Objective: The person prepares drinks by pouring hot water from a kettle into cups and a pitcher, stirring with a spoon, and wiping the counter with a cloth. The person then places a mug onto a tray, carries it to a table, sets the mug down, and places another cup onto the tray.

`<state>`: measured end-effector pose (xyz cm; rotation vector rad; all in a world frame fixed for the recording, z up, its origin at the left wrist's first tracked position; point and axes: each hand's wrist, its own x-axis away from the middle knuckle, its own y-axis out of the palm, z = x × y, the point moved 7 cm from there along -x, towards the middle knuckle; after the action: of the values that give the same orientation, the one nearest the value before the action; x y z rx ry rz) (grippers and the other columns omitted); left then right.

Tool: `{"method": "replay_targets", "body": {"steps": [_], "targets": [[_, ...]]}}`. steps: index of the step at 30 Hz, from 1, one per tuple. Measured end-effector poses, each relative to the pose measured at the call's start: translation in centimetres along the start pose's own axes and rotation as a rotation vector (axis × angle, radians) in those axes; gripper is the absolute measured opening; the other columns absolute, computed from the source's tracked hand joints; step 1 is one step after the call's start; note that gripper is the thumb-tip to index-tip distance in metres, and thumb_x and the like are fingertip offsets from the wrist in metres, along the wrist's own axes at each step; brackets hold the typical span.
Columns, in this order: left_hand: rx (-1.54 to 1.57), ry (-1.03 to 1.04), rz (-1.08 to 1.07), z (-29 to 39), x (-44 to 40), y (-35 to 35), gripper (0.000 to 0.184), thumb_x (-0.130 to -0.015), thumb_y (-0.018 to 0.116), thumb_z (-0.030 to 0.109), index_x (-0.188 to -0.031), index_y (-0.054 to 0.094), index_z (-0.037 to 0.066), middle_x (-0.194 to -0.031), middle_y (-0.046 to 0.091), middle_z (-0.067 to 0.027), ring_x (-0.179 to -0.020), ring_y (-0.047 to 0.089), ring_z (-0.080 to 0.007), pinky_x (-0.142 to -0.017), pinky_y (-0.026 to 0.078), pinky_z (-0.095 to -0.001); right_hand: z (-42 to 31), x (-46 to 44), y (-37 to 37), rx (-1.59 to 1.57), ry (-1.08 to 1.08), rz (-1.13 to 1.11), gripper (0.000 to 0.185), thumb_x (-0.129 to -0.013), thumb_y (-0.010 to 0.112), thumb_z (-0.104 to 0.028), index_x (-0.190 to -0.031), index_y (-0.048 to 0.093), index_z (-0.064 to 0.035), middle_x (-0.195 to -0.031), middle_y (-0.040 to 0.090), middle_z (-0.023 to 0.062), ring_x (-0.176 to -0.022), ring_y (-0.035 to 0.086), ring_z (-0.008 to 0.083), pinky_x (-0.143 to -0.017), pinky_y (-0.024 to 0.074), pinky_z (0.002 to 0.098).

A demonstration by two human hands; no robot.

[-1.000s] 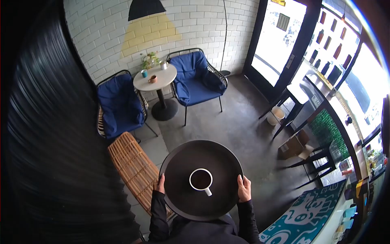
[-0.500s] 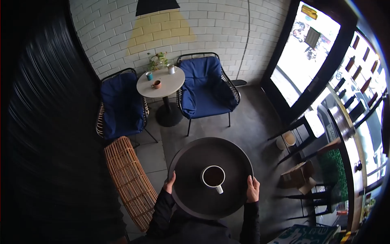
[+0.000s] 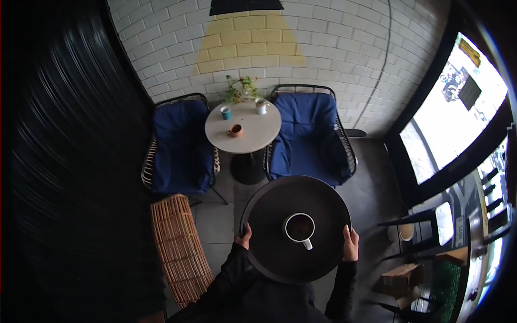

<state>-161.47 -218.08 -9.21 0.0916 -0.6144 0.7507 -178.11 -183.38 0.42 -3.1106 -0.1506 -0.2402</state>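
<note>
A round dark serving tray point(image 3: 269, 242) is held level in front of my body. My left hand point(image 3: 245, 237) grips its left rim, and my right hand point(image 3: 350, 244) grips the right rim; the fingers beneath the tray are hidden. On the tray, a bit right of its middle, stands a white mug point(image 3: 300, 228) with dark liquid inside and its handle toward me. Beyond the tray is a small round table point(image 3: 250, 141). It carries a teal cup point(image 3: 225, 113), a terracotta cup point(image 3: 235, 131), a whitish mug point(image 3: 261, 106) and a leafy plant point(image 3: 242, 89).
Blue-cushioned chairs flank the table: one at left point(image 3: 182, 145), one at right point(image 3: 304, 140). A wicker bench point(image 3: 182, 247) runs along my left side. To the right are a stool point(image 3: 444, 225), a cardboard box point(image 3: 401, 281) and a glass door point(image 3: 458, 113). A white brick wall point(image 3: 339, 48) rises behind.
The table and chairs now appear nearer and farther right in view. Both hands still hold the tray, which sits slightly higher and more to the right in view, the mug still on it.
</note>
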Motion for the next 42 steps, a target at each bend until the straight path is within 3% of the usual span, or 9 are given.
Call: {"method": "replay_targets", "body": {"steps": [4, 7, 9, 12, 17, 23, 29, 35, 42], "targets": [[-0.005, 0.048, 0.215, 1.1, -4.6, -1.7, 0.067, -0.084, 0.059, 0.055, -0.109, 0.060, -0.007, -0.105, 0.065, -0.0145, -0.103, 0.059, -0.0203, -0.086, 0.045, -0.0301, 0.6, -6.8, 4.9, -0.017, 0.047, 0.088, 0.026, -0.096, 0.054, -0.027, -0.097, 0.060, -0.0016, -0.079, 0.049, -0.0077, -0.074, 0.043, 0.0024, -0.067, 0.0374, 0.0204], [0.113, 0.024, 0.293, -1.6, -11.0, -2.4, 0.063, -0.085, 0.060, 0.051, -0.110, 0.059, -0.007, -0.108, 0.064, -0.0145, -0.106, 0.058, -0.0213, -0.088, 0.045, -0.0308, -0.1, -12.7, 9.6, -0.034, 0.072, -0.093, 0.027, -0.095, 0.055, -0.028, -0.100, 0.061, -0.0016, -0.079, 0.048, -0.0080, -0.074, 0.043, 0.0023, -0.067, 0.0368, 0.0202], [0.277, 0.273, 0.278, -5.6, -17.6, -2.4, 0.060, -0.086, 0.060, 0.047, -0.111, 0.059, -0.007, -0.112, 0.063, -0.0150, -0.106, 0.058, -0.0224, -0.089, 0.044, -0.0316, -0.4, -16.8, 13.2, -0.091, 0.032, -0.291, 0.026, -0.094, 0.056, -0.026, -0.098, 0.059, -0.0007, -0.080, 0.051, -0.0057, -0.074, 0.043, 0.0036, -0.065, 0.0364, 0.0212], [0.265, 0.095, 0.366, 5.6, -14.3, -2.5, 0.059, -0.086, 0.061, 0.047, -0.111, 0.059, -0.007, -0.112, 0.063, -0.0149, -0.106, 0.058, -0.0225, -0.089, 0.044, -0.0312, 0.3, -22.5, 17.2, -0.115, 0.020, -0.383, 0.026, -0.096, 0.053, -0.027, -0.094, 0.059, -0.0017, -0.079, 0.050, -0.0068, -0.074, 0.041, 0.0028, -0.065, 0.0342, 0.0196], [0.538, 0.118, 0.328, 4.5, -22.9, -3.6, 0.063, -0.085, 0.062, 0.051, -0.109, 0.059, -0.008, -0.110, 0.063, -0.0154, -0.107, 0.058, -0.0233, -0.087, 0.045, -0.0318, -1.8, -31.8, 24.7, -0.140, 0.028, -0.555, 0.027, -0.098, 0.049, -0.026, -0.095, 0.059, -0.0015, -0.078, 0.049, -0.0075, -0.073, 0.042, 0.0019, -0.065, 0.0356, 0.0185], [0.727, 0.100, 0.459, 6.0, -24.4, -5.5, 0.062, -0.085, 0.061, 0.050, -0.112, 0.058, -0.006, -0.112, 0.061, -0.0154, -0.108, 0.057, -0.0240, -0.087, 0.046, -0.0327, -1.4, -41.6, 31.2, -0.170, 0.199, -0.693, 0.040, -0.098, 0.047, -0.034, -0.111, 0.057, 0.0033, -0.088, 0.064, 0.0057, -0.073, 0.060, 0.0108, -0.065, 0.0477, 0.0230], [0.844, 0.114, 0.665, 4.8, -23.7, -10.2, 0.061, -0.086, 0.061, 0.049, -0.114, 0.056, -0.005, -0.115, 0.060, -0.0155, -0.108, 0.057, -0.0246, -0.087, 0.047, -0.0337, 4.8, -53.2, 39.0, 0.230, -0.191, -0.696, 0.036, -0.086, 0.066, -0.025, -0.110, 0.058, 0.0014, -0.083, 0.063, 0.0070, -0.074, 0.060, 0.0149, -0.067, 0.0483, 0.0278], [0.899, 0.087, 0.724, 4.1, -25.0, -12.0, 0.060, -0.087, 0.060, 0.048, -0.116, 0.054, -0.004, -0.117, 0.059, -0.0155, -0.108, 0.057, -0.0253, -0.087, 0.048, -0.0347, 10.8, -63.9, 48.0, 0.889, -0.573, -0.383, 0.089, -0.065, 0.080, -0.036, -0.135, 0.034, -0.0096, -0.116, 0.051, 0.0192, -0.100, 0.055, 0.0364, -0.084, 0.0469, 0.0435], [0.929, 0.063, 0.720, 5.2, -29.8, -16.6, 0.059, -0.088, 0.059, 0.048, -0.119, 0.052, -0.002, -0.119, 0.057, -0.0155, -0.109, 0.057, -0.0260, -0.087, 0.049, -0.0358, 6.9, -69.3, 56.7, 0.970, -0.494, -0.409, 0.098, -0.059, 0.084, -0.030, -0.138, 0.030, -0.0102, -0.119, 0.049, 0.0199, -0.112, 0.049, 0.0362, -0.092, 0.0438, 0.0422]]}}
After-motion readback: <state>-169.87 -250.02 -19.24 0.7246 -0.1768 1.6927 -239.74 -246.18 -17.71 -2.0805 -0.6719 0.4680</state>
